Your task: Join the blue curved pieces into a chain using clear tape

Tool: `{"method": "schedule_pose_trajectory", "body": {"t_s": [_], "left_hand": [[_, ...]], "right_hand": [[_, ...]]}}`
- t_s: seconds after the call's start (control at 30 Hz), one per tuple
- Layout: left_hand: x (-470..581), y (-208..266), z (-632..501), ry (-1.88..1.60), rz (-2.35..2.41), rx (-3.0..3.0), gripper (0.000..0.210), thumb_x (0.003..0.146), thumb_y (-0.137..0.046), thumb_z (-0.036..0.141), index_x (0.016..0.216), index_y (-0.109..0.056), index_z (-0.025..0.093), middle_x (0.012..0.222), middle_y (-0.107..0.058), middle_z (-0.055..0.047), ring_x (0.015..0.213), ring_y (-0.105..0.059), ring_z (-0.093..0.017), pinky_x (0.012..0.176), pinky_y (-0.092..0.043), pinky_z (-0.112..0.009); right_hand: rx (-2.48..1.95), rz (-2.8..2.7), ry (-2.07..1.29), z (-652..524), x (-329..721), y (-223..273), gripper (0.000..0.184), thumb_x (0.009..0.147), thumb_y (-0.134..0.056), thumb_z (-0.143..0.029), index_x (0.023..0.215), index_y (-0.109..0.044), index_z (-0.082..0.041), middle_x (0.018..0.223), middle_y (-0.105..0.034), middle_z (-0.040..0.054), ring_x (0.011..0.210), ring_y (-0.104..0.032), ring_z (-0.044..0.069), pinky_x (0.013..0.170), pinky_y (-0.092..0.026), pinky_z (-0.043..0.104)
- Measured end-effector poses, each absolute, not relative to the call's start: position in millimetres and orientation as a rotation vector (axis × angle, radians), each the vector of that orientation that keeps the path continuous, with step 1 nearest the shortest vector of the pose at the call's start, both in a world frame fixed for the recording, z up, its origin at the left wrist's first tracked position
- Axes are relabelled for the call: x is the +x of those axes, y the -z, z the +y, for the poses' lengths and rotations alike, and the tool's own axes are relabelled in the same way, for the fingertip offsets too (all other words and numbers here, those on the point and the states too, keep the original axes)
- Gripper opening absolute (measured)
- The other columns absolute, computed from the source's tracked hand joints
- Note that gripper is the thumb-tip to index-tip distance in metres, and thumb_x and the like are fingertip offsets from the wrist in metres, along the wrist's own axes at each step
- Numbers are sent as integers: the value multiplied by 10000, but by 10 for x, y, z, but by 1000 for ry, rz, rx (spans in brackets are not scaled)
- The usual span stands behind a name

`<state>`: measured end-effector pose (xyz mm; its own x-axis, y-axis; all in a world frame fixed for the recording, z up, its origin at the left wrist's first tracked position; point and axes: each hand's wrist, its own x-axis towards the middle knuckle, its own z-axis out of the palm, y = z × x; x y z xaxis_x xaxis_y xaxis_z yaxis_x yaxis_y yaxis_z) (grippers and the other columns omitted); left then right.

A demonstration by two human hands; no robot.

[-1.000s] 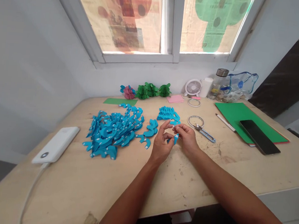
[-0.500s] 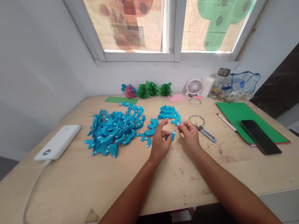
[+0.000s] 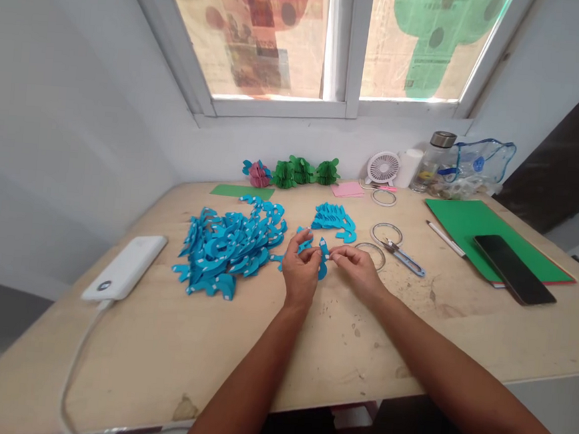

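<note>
In the head view my left hand (image 3: 301, 266) is closed, pinching a curved blue paper piece (image 3: 322, 270) with small white tabs on it. The fingertips of my right hand (image 3: 356, 268) are pressed together at the right edge of that piece, beside a white tab; what they grip is too small to make out. To the left lies a large heap of blue paper pieces (image 3: 224, 248), many with white tabs. Beyond my hands sits a row of overlapping blue pieces (image 3: 330, 217). More blue pieces lie partly hidden behind my left hand.
Tape rolls (image 3: 387, 234) and a blue cutter (image 3: 406, 259) lie right of my hands. Farther right are a white pen (image 3: 445, 238), green sheets (image 3: 459, 224) and a phone (image 3: 514, 269). A power bank (image 3: 126, 267) lies left. Green paper ornaments (image 3: 300, 171) and a small fan (image 3: 383, 167) stand at the back.
Both hands have moved left and closer together, and my right fingertips now meet the blue piece's edge. The piece stands more upright. The whole view has shifted slightly.
</note>
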<state>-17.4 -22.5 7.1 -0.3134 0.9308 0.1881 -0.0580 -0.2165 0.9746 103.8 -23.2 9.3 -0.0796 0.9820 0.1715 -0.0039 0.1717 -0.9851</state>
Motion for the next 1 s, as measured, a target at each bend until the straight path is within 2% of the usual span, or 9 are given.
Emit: {"method": "schedule_pose_trajectory", "body": {"t_s": [0.2,0.33,0.4,0.6,0.73,0.83,1.0], "left_hand": [[-156,-71,-233,-1611,1242,1122,449,680,-608,189,1122,-530,187,1101,-591,-111,716,-650,-134,447,-447,-150],[-161,-45,-194,-1630,1186,1062,493,671,-634,208,1145,-500,189,1114,-573,-114,717,-653,-133,539,-496,-194],[-168,-31,-179,-1624,1173,1057,520,656,-648,206,1152,-493,182,1064,-593,-105,700,-645,-121,595,-511,-218],[-158,-73,-208,-1498,1192,1062,548,644,-648,230,1164,-497,144,830,-648,-56,653,-628,-122,608,-509,-246],[-146,-144,-232,-1404,1241,1069,299,652,-621,235,924,-626,109,666,-644,-30,611,-621,-139,619,-504,-269],[-147,-169,-236,-1360,1272,1123,122,647,-607,219,705,-656,124,618,-639,-22,603,-607,-142,610,-490,-262],[-160,-157,-230,-1337,1323,1208,131,656,-582,195,552,-641,140,561,-616,-1,575,-562,-125,575,-448,-230]], "right_hand": [[-1086,-1367,-1104,-233,1032,-50,177,708,-584,-336,684,-700,-204,761,-695,35,786,-611,192,719,-446,306],[-1127,-1223,-1105,-208,1054,-49,169,696,-602,-336,695,-700,-199,764,-702,34,772,-610,184,753,-438,312],[-1147,-1168,-1102,-203,1064,-65,169,688,-608,-340,689,-696,-197,753,-702,33,767,-608,182,741,-435,306],[-1140,-1111,-1085,-191,1080,-86,168,665,-624,-349,669,-691,-196,731,-700,23,710,-597,165,681,-438,288],[-1152,-1145,-1070,-175,1089,-70,172,674,-604,-346,643,-688,-199,682,-686,18,720,-594,169,684,-436,289],[-1149,-1153,-1054,-168,1095,-62,170,677,-597,-338,629,-685,-200,660,-677,16,735,-595,173,700,-434,293],[-1135,-1158,-1051,-174,1096,-77,156,675,-601,-324,639,-686,-199,679,-682,17,735,-596,172,711,-434,298]]}}
